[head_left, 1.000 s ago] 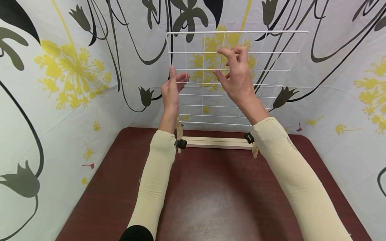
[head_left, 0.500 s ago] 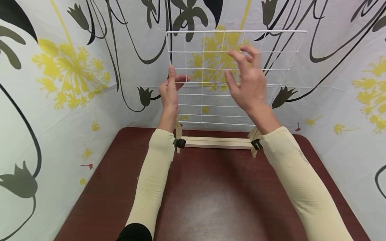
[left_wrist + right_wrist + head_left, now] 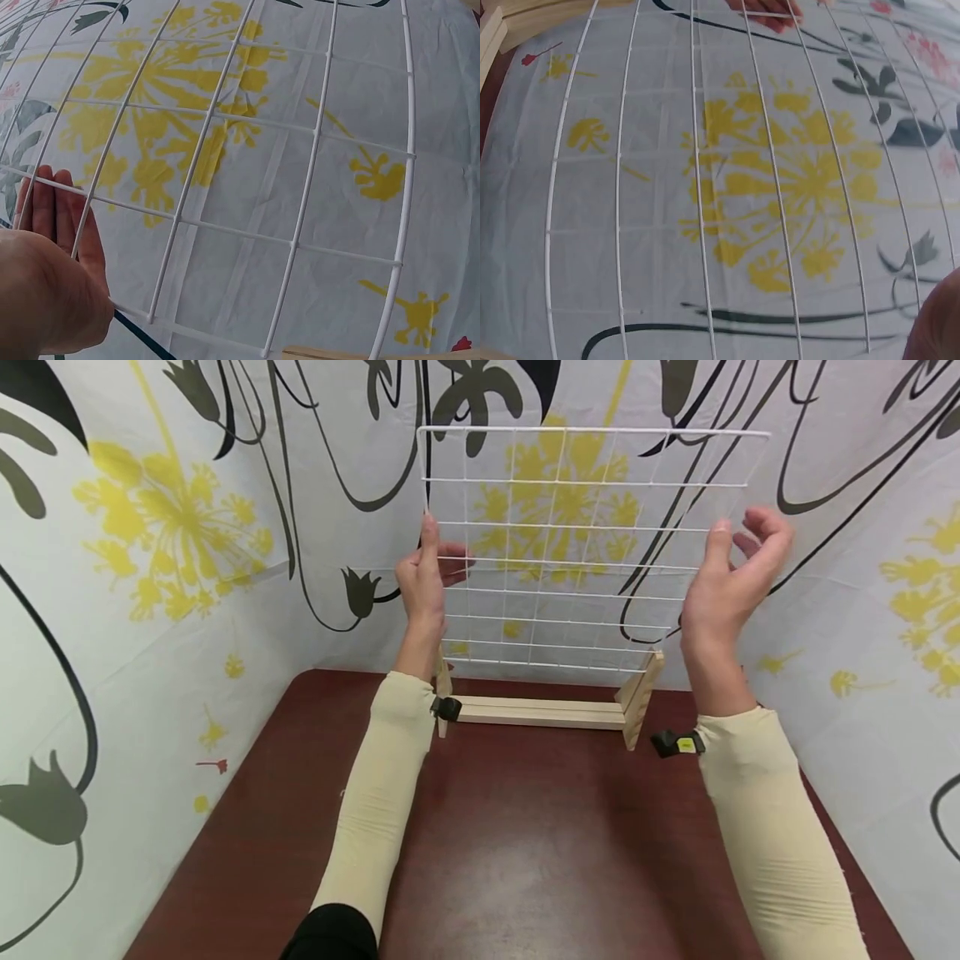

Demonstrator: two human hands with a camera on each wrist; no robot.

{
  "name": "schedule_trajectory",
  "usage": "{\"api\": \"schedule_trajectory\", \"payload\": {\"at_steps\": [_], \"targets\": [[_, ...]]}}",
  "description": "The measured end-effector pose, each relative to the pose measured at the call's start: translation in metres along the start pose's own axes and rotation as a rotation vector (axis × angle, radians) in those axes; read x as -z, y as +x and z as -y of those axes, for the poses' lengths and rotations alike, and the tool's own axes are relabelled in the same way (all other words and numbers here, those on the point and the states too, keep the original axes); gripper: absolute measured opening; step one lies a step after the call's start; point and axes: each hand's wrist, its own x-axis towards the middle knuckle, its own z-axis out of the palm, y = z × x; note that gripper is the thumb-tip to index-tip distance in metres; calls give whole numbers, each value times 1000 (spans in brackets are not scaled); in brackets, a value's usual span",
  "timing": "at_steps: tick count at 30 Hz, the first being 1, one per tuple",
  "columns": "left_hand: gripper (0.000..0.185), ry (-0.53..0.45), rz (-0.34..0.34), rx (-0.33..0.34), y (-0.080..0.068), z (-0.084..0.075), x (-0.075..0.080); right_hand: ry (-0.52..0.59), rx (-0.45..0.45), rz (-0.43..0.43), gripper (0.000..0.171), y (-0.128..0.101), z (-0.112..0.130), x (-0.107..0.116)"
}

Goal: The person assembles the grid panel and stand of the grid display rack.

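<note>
White wire grid (image 3: 577,547) upright in its wooden stand (image 3: 543,712), a hand at each side edge.

The grid stands at the back of the bench (image 3: 540,852), its lower edge between the stand's two end pieces. The left hand (image 3: 426,581) grips the grid's left edge — thumb in front, fingers curled round behind the wire. The right hand (image 3: 731,585) has swung from the middle of the grid, where it was a second ago, out to the right edge; it is open there, thumb at the wire, fingers spread and not yet closed. So only one side is gripped — I judge a two-handed hold is being set up. Flowered cloth (image 3: 150,543) hangs behind and beside.
</note>
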Motion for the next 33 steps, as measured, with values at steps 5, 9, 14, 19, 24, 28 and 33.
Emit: {"api": "schedule_trajectory", "payload": {"at_steps": [5, 9, 14, 19, 24, 28, 33], "targets": [[60, 12, 27, -11, 1, 2, -3, 135, -158, 111, 26, 19, -22, 7], [60, -11, 21, -5, 2, 3, -3, 222, -206, 131, 26, 27, -30, 9], [60, -20, 28, -10, 3, 3, -4, 298, -218, 91, 24, 33, -32, 10], [60, -37, 25, 3, 3, 7, -2, 381, -239, 101, 24, 41, -40, 14], [59, -71, 28, 23, 3, 12, -1, 405, -239, 112, 24, 44, -48, 15], [58, -93, 40, 21, 2, 16, 1, 408, -229, 108, 24, 44, -53, 16], [57, -92, 24, 25, 1, 20, 4, 410, -229, 129, 22, 43, -57, 16]]}}
